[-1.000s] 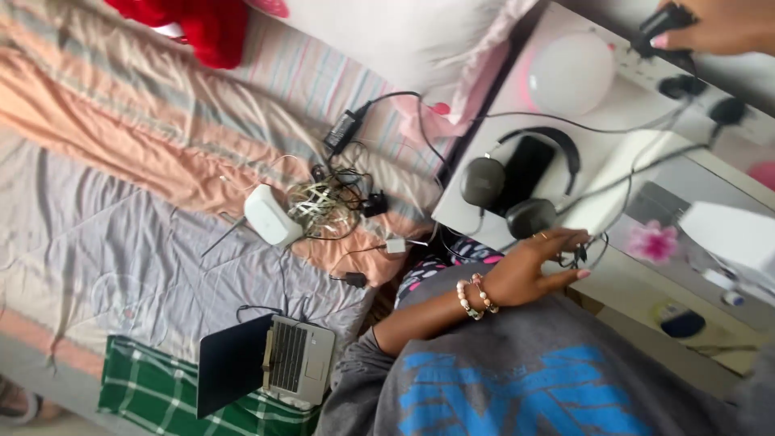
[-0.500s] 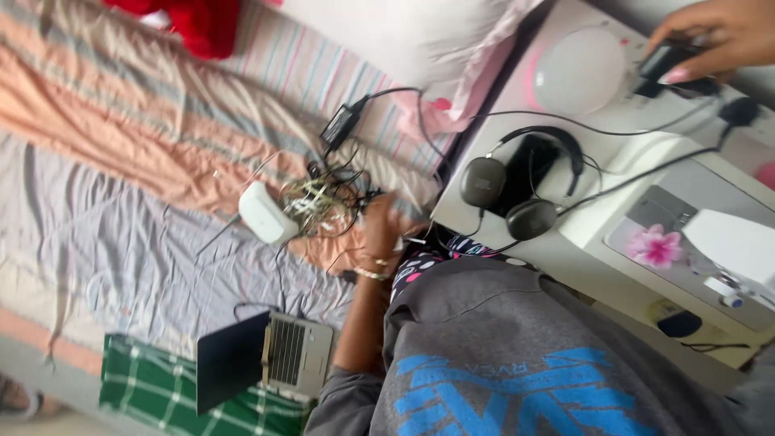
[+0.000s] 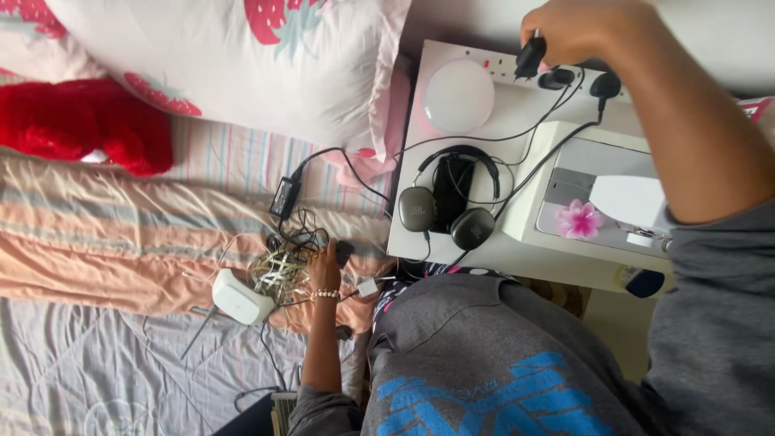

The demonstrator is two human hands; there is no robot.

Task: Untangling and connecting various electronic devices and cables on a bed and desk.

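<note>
On the bed, spread with a quilt striped in peach and grey, a large white pillow printed with strawberries fills the 11 o'clock corner, a red plush toy just beside it at 9 o'clock. At 1 o'clock stands my white bedside table, carrying a white box topped with a pink flower, a round white lamp and black headphones wrapped around a dark phone.

My right hand is at 1 o'clock, fingers pinched around a black plug held just above the white power strip at the table's back edge, where two more black plugs sit at its right. My left hand is down on the bed at the centre, beaded bracelet at the wrist, fingers curled onto a black adapter at the edge of a tangle of cables; whether they grip it I cannot tell. A white router lies at 8 o'clock of that tangle, a black power brick at 12 o'clock of it.
</note>
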